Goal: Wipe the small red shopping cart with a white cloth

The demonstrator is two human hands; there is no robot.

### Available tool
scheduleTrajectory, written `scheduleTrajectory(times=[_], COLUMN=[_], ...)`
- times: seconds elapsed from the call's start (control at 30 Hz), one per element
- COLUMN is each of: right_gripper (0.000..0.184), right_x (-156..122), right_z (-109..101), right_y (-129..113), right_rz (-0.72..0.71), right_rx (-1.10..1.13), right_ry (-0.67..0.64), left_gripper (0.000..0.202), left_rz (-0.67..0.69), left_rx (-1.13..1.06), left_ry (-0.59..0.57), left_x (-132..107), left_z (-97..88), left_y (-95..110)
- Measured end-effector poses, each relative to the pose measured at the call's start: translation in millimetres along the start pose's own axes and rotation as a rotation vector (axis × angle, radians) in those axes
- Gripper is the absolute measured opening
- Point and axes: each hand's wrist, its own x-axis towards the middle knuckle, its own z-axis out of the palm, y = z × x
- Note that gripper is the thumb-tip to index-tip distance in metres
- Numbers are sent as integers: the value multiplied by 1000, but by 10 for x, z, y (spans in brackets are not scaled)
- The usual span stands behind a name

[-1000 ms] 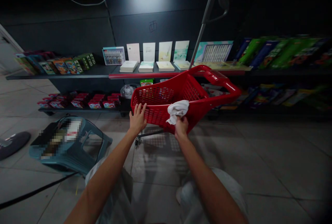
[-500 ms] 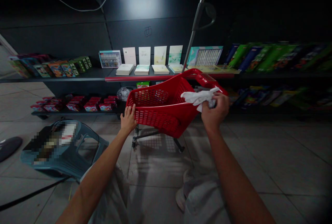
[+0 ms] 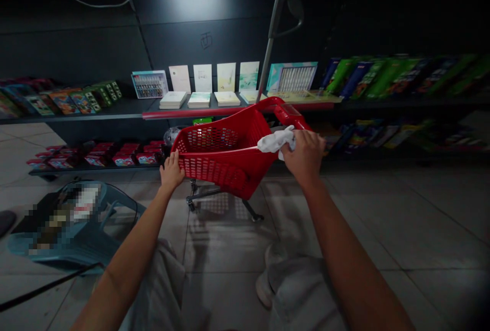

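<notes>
A red plastic shopping cart point(image 3: 209, 166) with perforated basket walls stands in front of me, its handle end to the right. At its left end my left hand point(image 3: 172, 171) grips the top rim, fingers curled over the edge. My right hand point(image 3: 305, 156) is closed on a bunched white cloth point(image 3: 274, 140), next to the cart's red handle point(image 3: 288, 114). The cloth lies against the right part of the near rim. My fingers cover part of the cloth, and its underside is hidden.
Behind the cart, a dark shelf point(image 3: 126, 111) bears books point(image 3: 202, 79), stacks and boxed sets. Red packs point(image 3: 99, 155) sit on the lower shelf. A blue-grey plastic stool point(image 3: 72, 239) stands at left. A metal pole point(image 3: 270, 47) rises behind the cart.
The view has swung slightly right, so the scene sits further left. The white cloth has gone from spread out to more bunched along the rim. My left hand stays on the cart's rim.
</notes>
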Motion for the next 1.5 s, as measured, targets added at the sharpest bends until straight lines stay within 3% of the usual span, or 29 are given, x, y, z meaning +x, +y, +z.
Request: scheduleTrajectory(times=[0.17, 0.3, 0.4, 0.6, 0.67, 0.87, 1.03, 1.23, 1.5], right_gripper=[29, 28, 25, 26, 25, 25, 29, 30, 31], right_x=[102, 86, 45, -63, -91, -147, -159, -183, -206], right_z=[83, 43, -24, -120, -170, -318, -435, -541, -516], right_y=[-12, -168, -348, -722, -837, -1160, -1393, -1701, -1882], right_rz=[39, 33, -18, -100, -122, -185, -272, -312, -388], right_rx=[-40, -44, -43, -39, -39, 9, 78, 106, 181], right_ry=[-78, -114, -140, -228, -260, -319, -418, -468, -472], left_gripper=[85, 87, 87, 92, 92, 94, 97, 105, 88], left_rz=[-33, -6, 99, 436, 481, 485, 404, 454, 368], left_rx=[-13, -12, -29, -120, -160, -238, -265, -252, -306], left_ry=[4, 47, 54, 64, 72, 137, 160, 196, 238], left_x=[11, -70, -177, -423, -485, -580, -590, -630, -663], left_z=[28, 68, 77, 111, 131, 153, 174, 194, 150], left_y=[20, 142, 296, 671, 772, 936, 944, 952, 1015])
